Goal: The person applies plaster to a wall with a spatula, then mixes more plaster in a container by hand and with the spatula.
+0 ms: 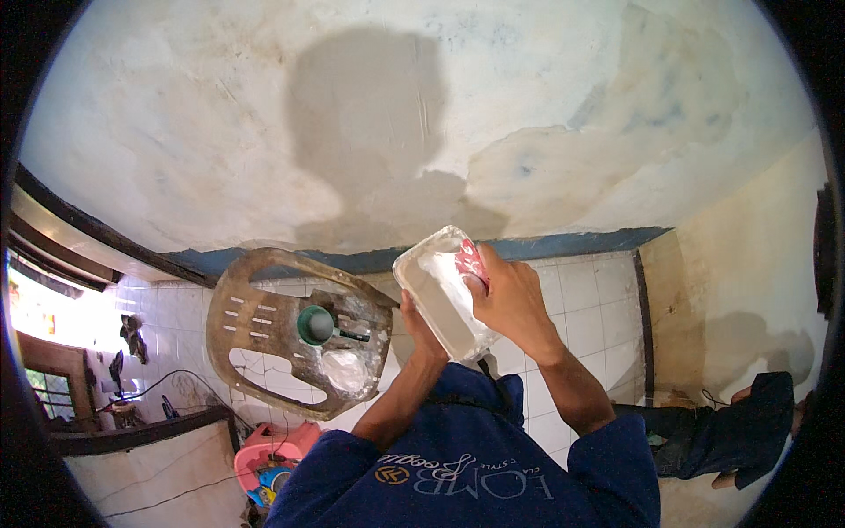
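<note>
A rectangular white tub [449, 312], smeared with white paste, is tilted in front of my chest. My left hand [422, 330] supports it from the left side, fingers mostly hidden behind the tub wall. My right hand [518, 299] is closed on a red scraper [471, 260] at the tub's right inner side. White paste lies beside the scraper, and its working edge cannot be made out. To the left stands a stained plastic chair [225, 308]. On it sit a green mug [305, 326] with a handle and a white plastic bag [348, 371].
Ahead rises a patchy plastered wall [563, 70] with my shadow on it. White tiles [576, 295] cover the floor. A pink plastic seat [304, 437] with things on it stands lower left. Another person in dark clothes [744, 431] is at the right edge.
</note>
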The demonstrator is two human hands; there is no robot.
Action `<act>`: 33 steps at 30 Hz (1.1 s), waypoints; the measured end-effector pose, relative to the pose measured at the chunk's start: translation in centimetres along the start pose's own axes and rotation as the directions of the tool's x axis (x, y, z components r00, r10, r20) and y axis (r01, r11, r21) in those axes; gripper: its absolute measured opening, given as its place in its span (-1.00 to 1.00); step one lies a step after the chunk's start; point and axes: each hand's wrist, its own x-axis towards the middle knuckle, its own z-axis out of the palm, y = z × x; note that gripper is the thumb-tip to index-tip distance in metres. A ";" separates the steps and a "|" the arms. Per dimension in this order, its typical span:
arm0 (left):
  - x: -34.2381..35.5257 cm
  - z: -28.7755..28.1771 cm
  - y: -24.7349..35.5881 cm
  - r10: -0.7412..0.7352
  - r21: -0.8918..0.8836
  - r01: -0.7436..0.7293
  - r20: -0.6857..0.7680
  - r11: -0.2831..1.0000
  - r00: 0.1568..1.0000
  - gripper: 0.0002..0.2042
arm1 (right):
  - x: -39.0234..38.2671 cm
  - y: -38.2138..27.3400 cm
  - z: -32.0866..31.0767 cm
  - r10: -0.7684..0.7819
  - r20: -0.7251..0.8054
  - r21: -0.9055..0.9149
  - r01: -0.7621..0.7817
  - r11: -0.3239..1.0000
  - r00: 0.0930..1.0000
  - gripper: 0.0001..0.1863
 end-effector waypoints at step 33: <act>-0.2 0.5 0.0 0.014 0.000 -0.014 0.037 1.000 0.999 -0.32 | -0.2 0.7 -0.1 -0.025 -0.026 -0.052 0.023 0.998 0.999 -0.64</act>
